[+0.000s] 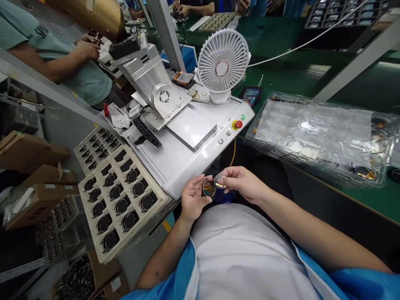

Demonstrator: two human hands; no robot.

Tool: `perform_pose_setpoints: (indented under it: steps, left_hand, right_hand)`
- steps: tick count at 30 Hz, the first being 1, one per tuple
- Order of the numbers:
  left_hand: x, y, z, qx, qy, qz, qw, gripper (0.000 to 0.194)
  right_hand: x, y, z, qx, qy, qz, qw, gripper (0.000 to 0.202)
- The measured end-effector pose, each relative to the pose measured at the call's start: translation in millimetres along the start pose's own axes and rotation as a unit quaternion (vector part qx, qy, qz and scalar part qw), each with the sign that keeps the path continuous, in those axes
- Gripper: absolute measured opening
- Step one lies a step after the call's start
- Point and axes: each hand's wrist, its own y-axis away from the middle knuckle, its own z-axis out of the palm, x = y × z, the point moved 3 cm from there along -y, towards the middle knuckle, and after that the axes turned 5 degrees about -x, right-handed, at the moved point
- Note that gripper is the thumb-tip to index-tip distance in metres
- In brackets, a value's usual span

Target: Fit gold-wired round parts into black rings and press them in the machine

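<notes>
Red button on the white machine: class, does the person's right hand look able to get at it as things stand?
Probably yes: nothing visible covers the red button or blocks the way from the right hand. It holds a shiny round piece, though, which may need putting down first.

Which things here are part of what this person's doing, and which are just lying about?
Likely part of the job:
- dark-rimmed round part, in the left hand
- shiny round piece, in the right hand
- beige tray of dark round parts

Probably just lying about:
- white fan
- phone-like device, screen blurred
</notes>
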Motion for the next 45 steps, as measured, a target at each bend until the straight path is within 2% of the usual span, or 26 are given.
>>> perform_pose_setpoints:
  steps: [3,5,10,15,21,28,31,36,41,45]
  left_hand:
    - [-4,-1,-0.3,0.023,0.04,0.002,0.999,0.064]
    - [-7,1,-0.5,0.031,0.033,-0.003,0.999,0.064]
    - [-9,3,-2.7,0.028,-0.005,0.009,1.0,0.059]
    - [-10,4,-3.1,0.029,0.006,0.027,0.999,0.059]
    - [-13,6,-3.7,0.037,0.007,0.04,0.998,0.069]
    - [-13,7,-3.3,0.029,0.015,0.04,0.999,0.066]
    - [-12,7,-2.6,0.033,0.026,0.03,0.999,0.069]
    - [-14,8,-5.4,0.067,0.007,0.021,0.998,0.062]
    - [-18,14,-7.1,0.089,-0.037,0.02,0.995,0.065]
    - [-14,16,-4.8,0.076,-0.066,0.019,0.995,0.062]
  right_hand:
    - [5,3,13,-0.007,-0.022,0.037,0.999,0.046]
    - [7,4,21,-0.003,-0.026,0.038,0.999,0.045]
    - [7,6,33,0.019,0.007,-0.034,0.999,0.033]
    - [6,8,40,0.018,0.043,-0.081,0.996,0.028]
    - [6,9,45,0.019,0.037,-0.072,0.997,0.031]
    - [5,10,44,0.022,0.046,-0.08,0.995,0.032]
    - [7,8,44,0.012,0.028,-0.074,0.997,0.033]
    - [12,1,40,0.002,-0.012,-0.036,0.999,0.041]
    - [15,-1,28,-0.004,0.061,0.048,0.997,0.046]
    - [20,-1,24,-0.031,0.049,0.062,0.996,0.055]
